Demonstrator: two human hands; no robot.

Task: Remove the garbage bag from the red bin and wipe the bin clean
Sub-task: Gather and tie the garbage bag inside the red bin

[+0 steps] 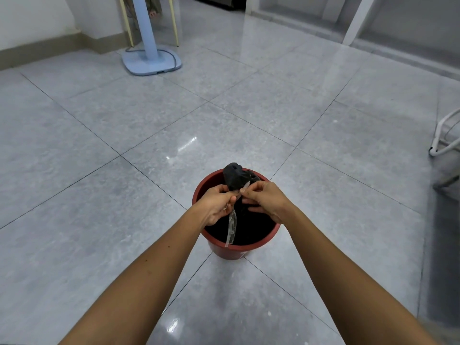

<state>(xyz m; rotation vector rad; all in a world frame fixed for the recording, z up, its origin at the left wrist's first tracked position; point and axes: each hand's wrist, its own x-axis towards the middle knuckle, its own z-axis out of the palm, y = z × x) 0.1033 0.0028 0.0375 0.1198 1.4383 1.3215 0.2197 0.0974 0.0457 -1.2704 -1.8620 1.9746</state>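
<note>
A red bin stands upright on the grey tiled floor, low in the middle of the view. A black garbage bag sits inside it, its top gathered into a bunch that rises above the far rim. My left hand and my right hand meet over the bin at the bag's gathered neck. Both pinch a clear plastic strip there, and its loose end hangs down from my left hand toward the near rim. The bag's lower part is dark and hard to make out.
A pale blue fan stand with a cord rests on the floor at the back left, near a wall and thin cream legs. A white tubular frame sits at the right edge. Glossy floor tiles surround the bin.
</note>
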